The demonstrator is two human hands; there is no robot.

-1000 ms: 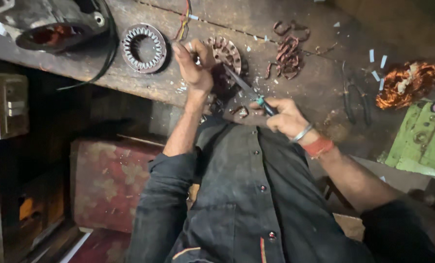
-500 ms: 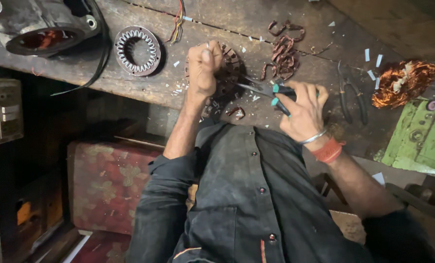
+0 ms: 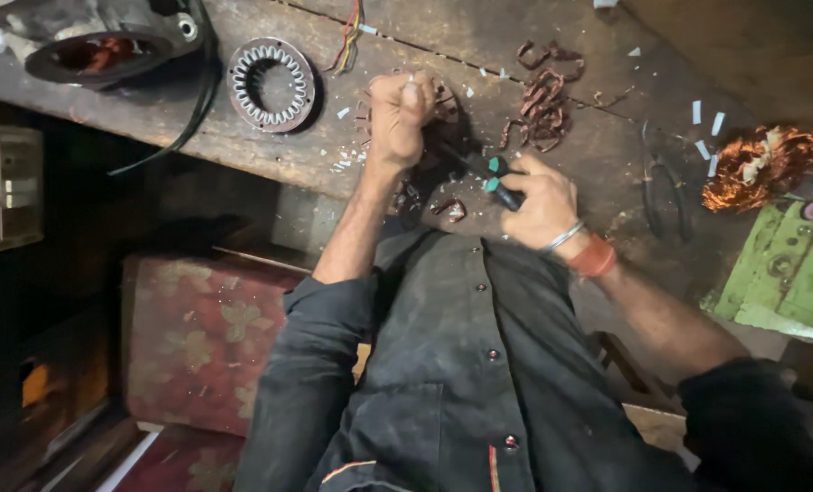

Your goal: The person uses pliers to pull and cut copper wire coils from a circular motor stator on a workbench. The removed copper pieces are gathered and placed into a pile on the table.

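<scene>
On a worn wooden bench (image 3: 270, 155), seen from above, a motor stator (image 3: 429, 150) wound with copper wire is steadied under the left hand (image 3: 399, 114), whose grip is clenched into a tight fist; what it holds cannot be told. Just beside it, the right hand (image 3: 541, 205) is closed around a black tool with a green-trimmed handle (image 3: 495, 178), pointed at the stator. An empty ring-shaped stator core (image 3: 271, 84) lies further left, cut copper coils (image 3: 543, 100) behind, and a tangle of copper wire (image 3: 760, 169) at the right.

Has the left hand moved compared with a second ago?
Yes. The left hand, then open, is now a fist, farther from the empty stator ring on the bench.
</scene>
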